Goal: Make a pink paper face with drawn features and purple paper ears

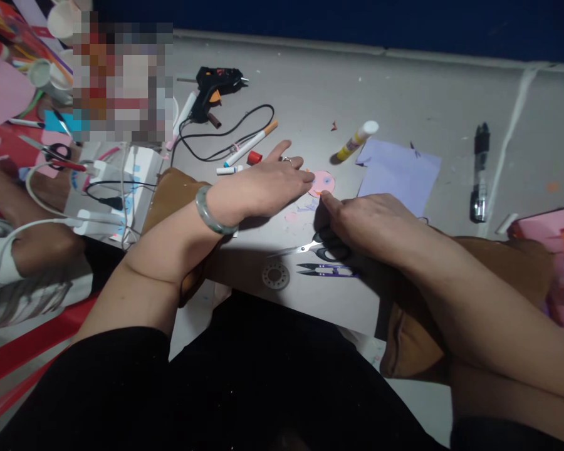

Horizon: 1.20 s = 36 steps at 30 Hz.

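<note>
A small round pink paper face point(322, 183) with blue eyes and an orange bit lies on the table between my hands. My left hand point(275, 185) reaches over from the left, its fingers spread and the fingertips at the face's left edge. From the lower right my right hand point(373, 222) presses its index fingertip by the orange bit, while its other fingers are curled under and mostly hidden. Below that hand lie black-handled scissors point(305, 249) and purple thread snips point(326, 270). A grey ring-shaped disc point(276, 275) is beside them. Pink and lilac scraps point(291, 217) lie below the face.
A black glue gun point(216, 88) with its cord lies at the back left, near an uncapped marker point(251, 144) and a red cap point(254, 158). A glue stick point(357, 141), lilac paper point(399, 175) and a pen point(480, 172) are rightward. A power strip point(134, 188) sits left, near another person's arm.
</note>
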{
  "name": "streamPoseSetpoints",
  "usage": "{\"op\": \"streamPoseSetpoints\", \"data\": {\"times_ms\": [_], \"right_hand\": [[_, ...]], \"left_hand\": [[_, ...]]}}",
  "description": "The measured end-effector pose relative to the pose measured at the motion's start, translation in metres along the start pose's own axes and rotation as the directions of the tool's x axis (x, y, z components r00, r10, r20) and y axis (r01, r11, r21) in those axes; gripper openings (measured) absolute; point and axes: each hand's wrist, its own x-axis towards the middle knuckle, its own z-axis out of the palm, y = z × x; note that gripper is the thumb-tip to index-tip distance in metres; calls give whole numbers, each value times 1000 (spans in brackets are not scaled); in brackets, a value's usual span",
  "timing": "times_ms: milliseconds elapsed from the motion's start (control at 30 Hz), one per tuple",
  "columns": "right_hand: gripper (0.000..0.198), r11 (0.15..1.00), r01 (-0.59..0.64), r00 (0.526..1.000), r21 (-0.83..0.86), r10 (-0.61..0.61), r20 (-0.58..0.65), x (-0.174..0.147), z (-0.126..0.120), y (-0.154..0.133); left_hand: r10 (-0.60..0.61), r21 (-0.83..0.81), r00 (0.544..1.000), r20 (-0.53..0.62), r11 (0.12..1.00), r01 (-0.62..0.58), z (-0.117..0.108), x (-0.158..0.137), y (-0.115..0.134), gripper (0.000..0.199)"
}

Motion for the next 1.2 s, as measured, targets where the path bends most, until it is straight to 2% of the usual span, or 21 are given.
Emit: {"op": "streamPoseSetpoints", "data": {"times_ms": [233, 367, 433, 533, 667, 733, 833, 1000, 1200], "right_hand": [[63, 999, -6, 998, 53, 9, -58, -13, -10, 4], [58, 996, -59, 992, 67, 66, -109, -19, -6, 11], [58, 996, -51, 992, 74, 59, -115, -19, -3, 13], [60, 997, -36, 995, 62, 42, -94, -18, -1, 15], [63, 998, -32, 996, 50, 37, -84, -16, -2, 14], [66, 999, -31, 995, 14, 32, -91, -15, 0, 14], [68, 1000, -23, 996, -19, 21, -87, -12, 3, 15], [70, 999, -40, 997, 27, 42, -61, -10, 0, 13], [69, 999, -39, 999, -27, 38, -40, -10, -1, 8]], "left_hand": [[20, 9, 999, 33, 1000, -20, -6, -1, 1, 54], [17, -16, 999, -36, 1000, -17, -5, -2, -1, 51], [29, 10, 999, -31, 1000, -29, -5, -2, -2, 51], [45, 48, 999, -9, 998, -44, -2, -3, -2, 54], [44, -10, 994, -97, 999, -45, 5, -3, -4, 38], [42, -33, 994, -102, 998, -45, 8, -3, -6, 35], [55, -16, 994, -99, 998, -57, 9, -2, -8, 36], [74, -15, 991, -108, 997, -76, 9, -2, -10, 35], [-3, -38, 983, -186, 999, -4, 7, -3, -11, 38]]}}
